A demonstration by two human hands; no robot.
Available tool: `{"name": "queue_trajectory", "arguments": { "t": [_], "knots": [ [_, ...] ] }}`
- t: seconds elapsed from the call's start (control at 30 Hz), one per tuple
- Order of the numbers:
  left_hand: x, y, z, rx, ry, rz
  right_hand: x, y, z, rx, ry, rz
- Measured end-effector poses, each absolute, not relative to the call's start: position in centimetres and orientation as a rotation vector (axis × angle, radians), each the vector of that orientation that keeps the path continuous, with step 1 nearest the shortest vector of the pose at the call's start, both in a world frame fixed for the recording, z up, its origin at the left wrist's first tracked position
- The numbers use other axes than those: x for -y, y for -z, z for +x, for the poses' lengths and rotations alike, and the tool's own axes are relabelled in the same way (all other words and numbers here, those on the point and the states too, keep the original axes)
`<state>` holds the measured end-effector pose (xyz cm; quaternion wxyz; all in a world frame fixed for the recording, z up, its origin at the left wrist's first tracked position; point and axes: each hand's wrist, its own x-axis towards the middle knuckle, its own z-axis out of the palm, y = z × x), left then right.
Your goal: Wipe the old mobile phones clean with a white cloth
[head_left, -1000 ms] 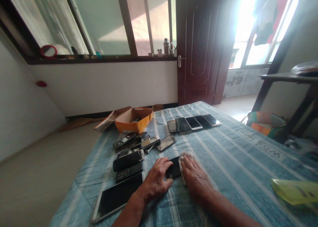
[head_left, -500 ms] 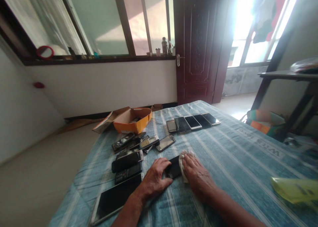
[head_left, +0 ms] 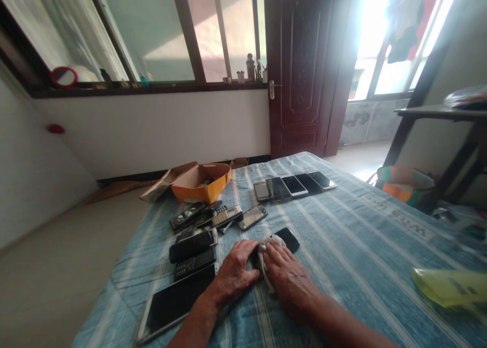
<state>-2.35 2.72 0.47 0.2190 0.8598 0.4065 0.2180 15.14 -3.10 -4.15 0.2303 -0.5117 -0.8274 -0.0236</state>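
The left hand [head_left: 236, 269] grips the near end of a black smartphone [head_left: 289, 238], fingers curled over its edge. Just beside it, the right hand [head_left: 284, 276] presses a bunched white cloth [head_left: 266, 246] onto the phone's middle, fingers bent over the cloth. The phone lies flat on a blue striped bedcover [head_left: 342, 246]. Its long axis runs away and to the right, and only the far end shows beyond the fingertips, nearer the right hand.

Left of the hands:
- one large tablet [head_left: 175, 303]
- a heap of keypad phones [head_left: 198, 231], at least five, overlapping too much to count exactly
- one silver smartphone [head_left: 252, 216]

Farther off:
- five smartphones in a row [head_left: 294, 185]
- one open orange box [head_left: 201, 183] at the far edge

At the right edge lies one yellow-green object [head_left: 449, 287], too blurred to name.
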Motion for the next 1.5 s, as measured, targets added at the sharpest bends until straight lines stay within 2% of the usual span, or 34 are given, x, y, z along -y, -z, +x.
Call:
{"name": "queue_trajectory", "arguments": {
  "t": [0.27, 0.6, 0.97, 1.23, 1.5],
  "knots": [
    [-2.2, -0.5, -1.9, -1.170, -0.608, 2.419, 1.8, 4.0, 18.1, 2.124, 0.095, -1.703],
    [-1.4, -0.6, -1.1, -1.229, -0.570, 2.528, 3.6, 4.6, 15.4, 2.230, 0.042, -1.552],
    [-0.3, -0.7, -0.1, -1.377, -0.549, 2.526, 0.2, 2.9, 18.0, 2.069, -0.051, -1.892],
    [0.3, -0.2, 0.5, -1.461, -0.537, 2.570, 2.8, 5.3, 15.9, 2.138, 0.084, -1.781],
    [1.1, 0.0, 1.1, -1.536, -0.529, 2.635, 0.5, 3.5, 16.5, 2.078, -0.023, -1.893]
  ]
}}
